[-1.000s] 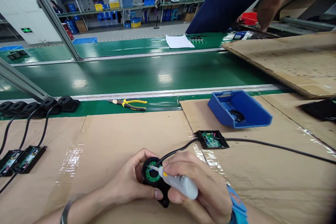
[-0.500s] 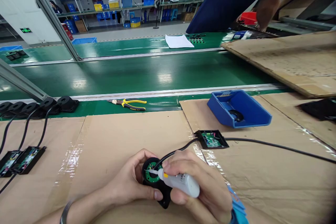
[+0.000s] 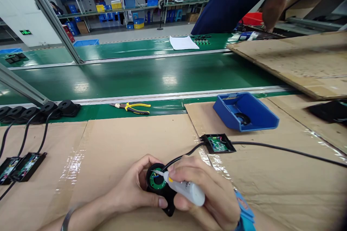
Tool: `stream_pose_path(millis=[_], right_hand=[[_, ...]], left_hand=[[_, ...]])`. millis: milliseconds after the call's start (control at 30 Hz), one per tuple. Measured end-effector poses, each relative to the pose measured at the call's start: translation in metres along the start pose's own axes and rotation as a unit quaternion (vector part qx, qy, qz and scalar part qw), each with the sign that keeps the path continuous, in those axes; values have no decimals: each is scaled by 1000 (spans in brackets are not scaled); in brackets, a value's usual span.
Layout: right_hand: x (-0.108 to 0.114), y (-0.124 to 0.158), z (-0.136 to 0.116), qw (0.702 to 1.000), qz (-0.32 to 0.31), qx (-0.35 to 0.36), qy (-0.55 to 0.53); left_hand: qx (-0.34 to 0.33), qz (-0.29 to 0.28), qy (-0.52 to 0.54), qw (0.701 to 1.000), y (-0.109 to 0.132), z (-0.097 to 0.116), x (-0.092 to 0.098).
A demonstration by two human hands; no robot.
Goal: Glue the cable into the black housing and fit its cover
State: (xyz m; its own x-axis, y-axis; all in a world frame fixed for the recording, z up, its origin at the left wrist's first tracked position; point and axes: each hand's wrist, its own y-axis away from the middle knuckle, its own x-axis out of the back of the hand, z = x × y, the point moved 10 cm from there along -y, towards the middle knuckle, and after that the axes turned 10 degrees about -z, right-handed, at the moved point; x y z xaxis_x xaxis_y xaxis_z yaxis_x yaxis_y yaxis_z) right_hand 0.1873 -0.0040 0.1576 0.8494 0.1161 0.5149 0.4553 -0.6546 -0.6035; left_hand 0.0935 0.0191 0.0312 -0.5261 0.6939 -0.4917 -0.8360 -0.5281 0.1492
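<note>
My left hand (image 3: 134, 189) is wrapped round a round black housing (image 3: 158, 184) that has a green ring board inside and rests on the cardboard (image 3: 114, 140). My right hand (image 3: 211, 198) grips a small white glue bottle (image 3: 185, 190) and its thin nozzle touches the top of the green ring. A black cable (image 3: 187, 152) runs from the housing to an open black box with a green circuit board (image 3: 217, 143), and a second cable leaves that box to the right.
A blue bin (image 3: 245, 112) holding a black part sits at the right. Yellow-handled pliers (image 3: 131, 107) lie by the green conveyor (image 3: 151, 75). Several black housings (image 3: 40, 110) with cabled boxes (image 3: 21, 166) lie at the left. Another person's arm (image 3: 272, 9) works far right.
The nozzle tip has shifted slightly along the green ring toward its upper left. Both hands and the housing stay in about the same place.
</note>
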Motion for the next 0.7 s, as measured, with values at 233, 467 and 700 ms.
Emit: stream_pose_path(millis=[233, 467, 700], right_hand=[[-4, 7, -3, 999, 1, 37, 37], [23, 12, 5, 997, 71, -6, -6], [60, 36, 76, 904, 334, -88, -252]], left_hand=[[12, 15, -2, 1000, 0, -1, 3], [12, 38, -50, 998, 5, 1, 10], [-57, 145, -378, 912, 15, 34, 41]])
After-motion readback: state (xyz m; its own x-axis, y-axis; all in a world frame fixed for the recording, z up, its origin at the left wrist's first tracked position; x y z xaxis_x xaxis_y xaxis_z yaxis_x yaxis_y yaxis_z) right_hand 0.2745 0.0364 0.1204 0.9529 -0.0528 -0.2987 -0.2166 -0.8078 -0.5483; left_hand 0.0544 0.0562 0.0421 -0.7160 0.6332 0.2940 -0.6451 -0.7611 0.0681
